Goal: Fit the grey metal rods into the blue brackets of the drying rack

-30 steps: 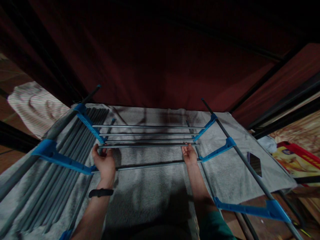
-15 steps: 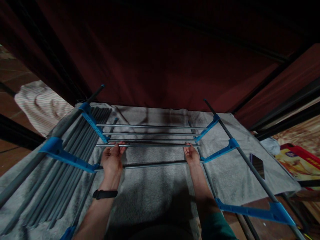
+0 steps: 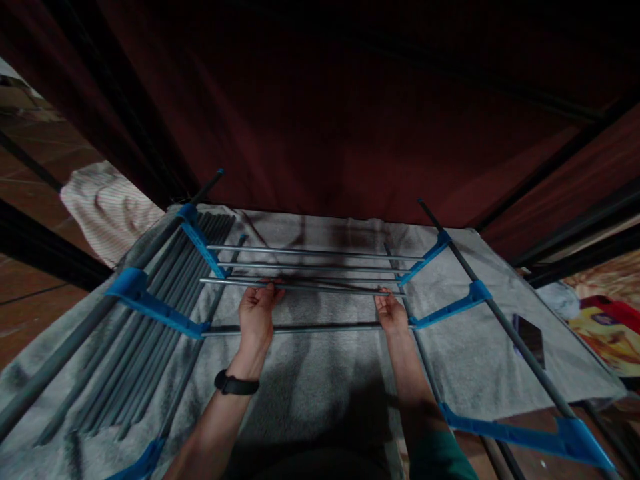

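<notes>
Surface: grey towel (image 3: 320,380), spare rods (image 3: 150,313) along its left edge.
Rod (image 3: 305,285): mid-towel, between blue brackets (image 3: 205,247); likely light, stiff, slippery; hold near ends.
Left hand (image 3: 257,313): fingers curled around rod.
Right hand (image 3: 391,312): fingertips on rod's right end, closure unclear.

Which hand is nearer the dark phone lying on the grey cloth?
Right. The right hand grips the rod's end, on the phone's side; the left hand holds the rod farther away.

The one camera, worn on the head, looks forward and steeply down from close above the grey blanket (image 3: 320,400), its near edge under the lens, dark red curtain (image 3: 320,120) beyond the far edge.
</notes>
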`<control>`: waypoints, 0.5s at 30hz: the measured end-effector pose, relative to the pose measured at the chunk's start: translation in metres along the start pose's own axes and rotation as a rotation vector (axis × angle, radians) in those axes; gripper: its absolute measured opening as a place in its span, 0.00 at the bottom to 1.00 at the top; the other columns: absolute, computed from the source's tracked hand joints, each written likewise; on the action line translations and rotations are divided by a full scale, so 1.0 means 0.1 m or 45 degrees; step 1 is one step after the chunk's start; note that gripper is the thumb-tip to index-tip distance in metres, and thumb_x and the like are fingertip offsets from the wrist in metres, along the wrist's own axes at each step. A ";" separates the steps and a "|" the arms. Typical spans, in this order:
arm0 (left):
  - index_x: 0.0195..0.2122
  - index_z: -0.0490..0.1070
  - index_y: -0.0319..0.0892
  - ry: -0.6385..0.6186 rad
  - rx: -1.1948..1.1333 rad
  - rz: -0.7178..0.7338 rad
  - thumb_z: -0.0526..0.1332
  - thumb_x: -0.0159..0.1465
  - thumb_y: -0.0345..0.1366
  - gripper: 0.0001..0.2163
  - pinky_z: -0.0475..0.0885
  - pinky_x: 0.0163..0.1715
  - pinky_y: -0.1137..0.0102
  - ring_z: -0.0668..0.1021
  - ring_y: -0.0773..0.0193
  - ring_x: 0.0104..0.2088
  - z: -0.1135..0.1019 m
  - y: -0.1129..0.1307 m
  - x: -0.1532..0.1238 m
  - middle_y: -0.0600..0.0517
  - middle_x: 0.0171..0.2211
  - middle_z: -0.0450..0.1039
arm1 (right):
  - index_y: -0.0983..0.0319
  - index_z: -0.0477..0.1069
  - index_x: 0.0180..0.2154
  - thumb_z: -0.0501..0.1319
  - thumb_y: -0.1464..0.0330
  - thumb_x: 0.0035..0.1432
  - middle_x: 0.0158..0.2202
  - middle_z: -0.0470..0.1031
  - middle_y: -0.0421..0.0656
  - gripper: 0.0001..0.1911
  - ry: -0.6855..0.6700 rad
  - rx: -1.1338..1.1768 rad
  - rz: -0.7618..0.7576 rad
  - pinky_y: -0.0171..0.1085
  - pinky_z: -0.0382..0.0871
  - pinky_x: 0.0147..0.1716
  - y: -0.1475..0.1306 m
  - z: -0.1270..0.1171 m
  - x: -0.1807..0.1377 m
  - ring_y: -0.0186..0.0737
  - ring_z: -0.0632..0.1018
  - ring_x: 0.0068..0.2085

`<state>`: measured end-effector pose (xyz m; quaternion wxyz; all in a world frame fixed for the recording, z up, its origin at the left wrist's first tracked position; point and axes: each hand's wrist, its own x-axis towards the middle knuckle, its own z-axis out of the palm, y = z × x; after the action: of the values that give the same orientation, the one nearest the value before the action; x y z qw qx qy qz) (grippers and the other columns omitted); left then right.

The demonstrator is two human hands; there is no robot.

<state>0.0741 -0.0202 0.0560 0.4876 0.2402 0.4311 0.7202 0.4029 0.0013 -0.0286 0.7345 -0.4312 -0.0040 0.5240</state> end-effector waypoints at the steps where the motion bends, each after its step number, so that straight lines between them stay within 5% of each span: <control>1: 0.32 0.70 0.41 -0.005 0.002 0.008 0.72 0.52 0.39 0.13 0.76 0.43 0.65 0.79 0.64 0.39 0.02 0.00 -0.01 0.53 0.33 0.76 | 0.61 0.72 0.31 0.51 0.81 0.62 0.30 0.79 0.37 0.15 -0.003 0.005 0.008 0.33 0.77 0.44 0.00 0.00 0.00 0.28 0.81 0.33; 15: 0.38 0.73 0.42 -0.131 0.030 0.060 0.71 0.53 0.36 0.13 0.75 0.43 0.65 0.80 0.62 0.40 0.20 0.06 -0.14 0.50 0.38 0.79 | 0.62 0.72 0.33 0.52 0.78 0.65 0.30 0.80 0.38 0.13 -0.043 -0.019 0.064 0.34 0.77 0.45 0.03 0.01 -0.02 0.29 0.81 0.35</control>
<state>0.0923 -0.0264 0.0726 0.4890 0.2926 0.4082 0.7132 0.3994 0.0006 -0.0285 0.7176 -0.4277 -0.0094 0.5496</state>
